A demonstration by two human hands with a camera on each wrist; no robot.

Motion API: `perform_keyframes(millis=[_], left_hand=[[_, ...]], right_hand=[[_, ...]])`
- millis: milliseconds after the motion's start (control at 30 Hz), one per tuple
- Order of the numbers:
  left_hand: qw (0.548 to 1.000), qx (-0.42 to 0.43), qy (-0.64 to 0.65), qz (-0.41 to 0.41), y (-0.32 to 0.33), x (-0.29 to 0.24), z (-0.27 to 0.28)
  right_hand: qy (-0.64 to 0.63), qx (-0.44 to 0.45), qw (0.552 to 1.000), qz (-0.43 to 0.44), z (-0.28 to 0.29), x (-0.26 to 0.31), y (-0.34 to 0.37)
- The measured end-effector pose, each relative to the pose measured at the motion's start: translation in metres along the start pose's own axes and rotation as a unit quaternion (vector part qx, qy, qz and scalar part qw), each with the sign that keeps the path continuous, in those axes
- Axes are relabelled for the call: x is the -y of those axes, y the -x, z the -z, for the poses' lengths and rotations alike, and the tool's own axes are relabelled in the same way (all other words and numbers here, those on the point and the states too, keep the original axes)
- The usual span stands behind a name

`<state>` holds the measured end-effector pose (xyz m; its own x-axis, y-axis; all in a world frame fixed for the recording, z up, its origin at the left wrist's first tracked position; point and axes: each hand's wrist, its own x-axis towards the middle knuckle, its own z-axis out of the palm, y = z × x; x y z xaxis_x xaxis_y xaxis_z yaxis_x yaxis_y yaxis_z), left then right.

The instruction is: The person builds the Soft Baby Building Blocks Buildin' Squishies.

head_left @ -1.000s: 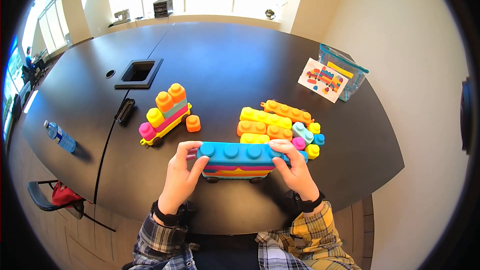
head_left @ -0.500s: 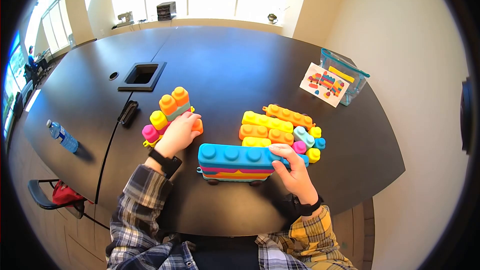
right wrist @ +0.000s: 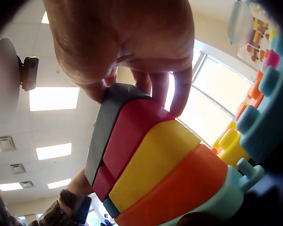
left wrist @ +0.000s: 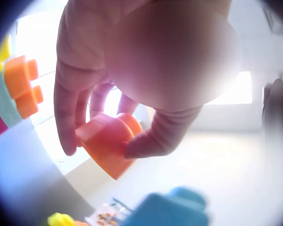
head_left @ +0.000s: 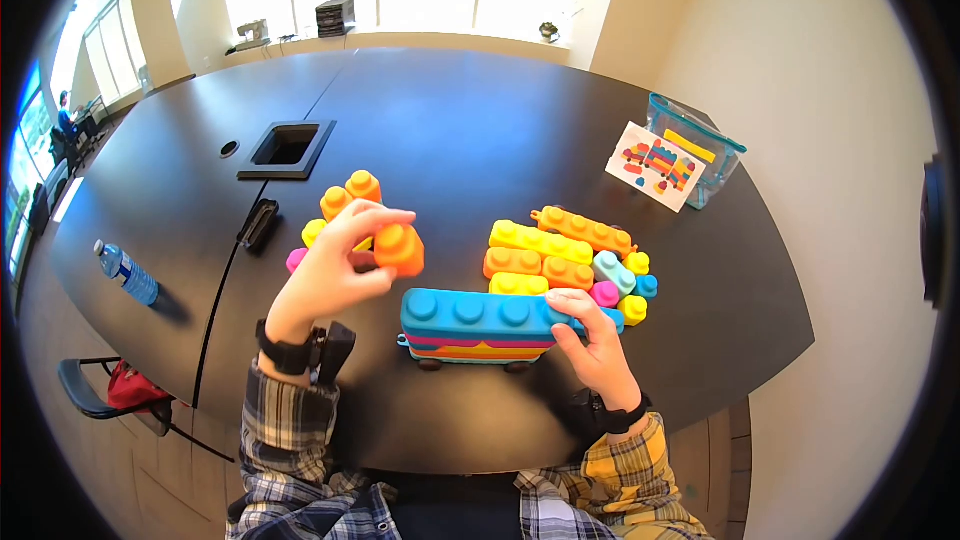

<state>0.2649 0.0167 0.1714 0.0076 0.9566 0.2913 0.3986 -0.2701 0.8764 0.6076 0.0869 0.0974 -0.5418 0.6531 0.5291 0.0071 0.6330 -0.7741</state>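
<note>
My left hand (head_left: 332, 265) pinches a small orange block (head_left: 399, 250) between thumb and fingers, held above the table to the left of the layered block wagon. In the left wrist view the orange block (left wrist: 111, 141) is tilted in the fingertips. The wagon's top is a long blue block (head_left: 480, 310) with magenta, yellow and orange layers under it and dark wheels. My right hand (head_left: 597, 355) grips the right end of that blue top. In the right wrist view, its fingers hold the stack's upper edge above a magenta layer (right wrist: 132, 127). Behind my left hand stands another block vehicle (head_left: 336, 203), partly hidden.
Loose blocks (head_left: 540, 242) in yellow, orange, teal, blue and pink lie beyond the wagon. A picture card (head_left: 655, 167) leans on a clear bag (head_left: 712, 172) at the far right. A water bottle (head_left: 128, 275), a black holder (head_left: 259, 225) and a table opening (head_left: 286, 148) are at the left.
My left hand has let go of the wagon's left end, reached to the block vehicle and lifted the small orange block from beside it. My right hand has stayed on the wagon.
</note>
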Motion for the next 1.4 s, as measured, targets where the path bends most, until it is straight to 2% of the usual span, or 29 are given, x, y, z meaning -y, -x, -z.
perform_keyframes(millis=[100,233,267,367,700,733,767,800,833,900,933,1000,1067,1233,1300,1333,1367,1400], left_hand=[[0.997,0.045,0.061,-0.019,0.018,-0.017,-0.007],[0.995,0.081,-0.005,-0.055,0.027,-0.018,-0.011],[0.991,0.074,-0.059,-0.095,0.027,-0.014,-0.013],[0.996,0.073,-0.034,-0.047,0.029,-0.013,-0.016],[0.994,0.079,-0.070,-0.031,0.037,-0.013,-0.024],[0.998,0.064,-0.015,0.003,0.043,-0.009,-0.029],[0.997,0.050,0.039,0.037,0.048,-0.003,-0.033],[0.995,0.069,-0.021,0.073,0.051,0.009,-0.033],[0.993,0.072,-0.044,0.084,0.053,0.009,-0.039],[0.966,0.140,-0.151,0.158,0.054,0.025,-0.048],[0.966,0.140,-0.150,0.159,0.055,0.032,-0.053],[0.984,0.097,-0.116,0.093,0.057,0.041,-0.059],[0.983,0.101,-0.128,0.091,0.057,0.038,-0.060],[0.983,0.098,-0.134,0.078,0.044,0.019,-0.043],[0.993,0.001,-0.117,0.037,0.023,0.004,-0.033],[0.986,-0.017,-0.165,0.007,0.009,-0.002,-0.026],[0.987,-0.051,-0.152,-0.021,-0.009,0.004,-0.025],[0.976,-0.075,-0.185,-0.084,-0.032,0.012,-0.023]], right_hand=[[0.004,0.000,1.000,-0.001,0.000,0.003,0.000],[0.006,0.001,1.000,0.000,0.000,0.002,-0.001],[0.005,0.002,1.000,0.001,0.000,0.002,-0.001],[0.000,0.003,1.000,0.003,-0.001,0.001,-0.001],[0.028,0.021,0.999,-0.011,0.007,0.002,-0.001],[0.029,0.020,0.999,-0.009,0.009,0.004,0.000],[0.000,0.017,0.998,-0.065,0.010,0.007,0.003],[-0.028,0.014,0.992,-0.120,0.012,0.009,0.005],[-0.028,0.014,0.992,-0.119,0.014,0.007,0.005],[0.024,0.132,0.973,-0.190,0.018,0.001,0.008],[0.058,0.149,0.966,-0.205,0.016,-0.005,0.010],[0.084,0.167,0.965,-0.186,0.010,-0.012,0.010],[0.131,0.183,0.959,-0.171,0.006,-0.011,0.009],[0.141,0.174,0.967,-0.125,0.014,0.011,-0.013],[0.124,0.151,0.973,-0.121,0.023,0.018,-0.039],[0.147,0.122,0.976,-0.109,0.026,0.013,-0.054],[0.181,0.111,0.970,-0.117,0.031,0.009,-0.076],[0.202,0.093,0.974,-0.029,0.034,-0.011,-0.099]])
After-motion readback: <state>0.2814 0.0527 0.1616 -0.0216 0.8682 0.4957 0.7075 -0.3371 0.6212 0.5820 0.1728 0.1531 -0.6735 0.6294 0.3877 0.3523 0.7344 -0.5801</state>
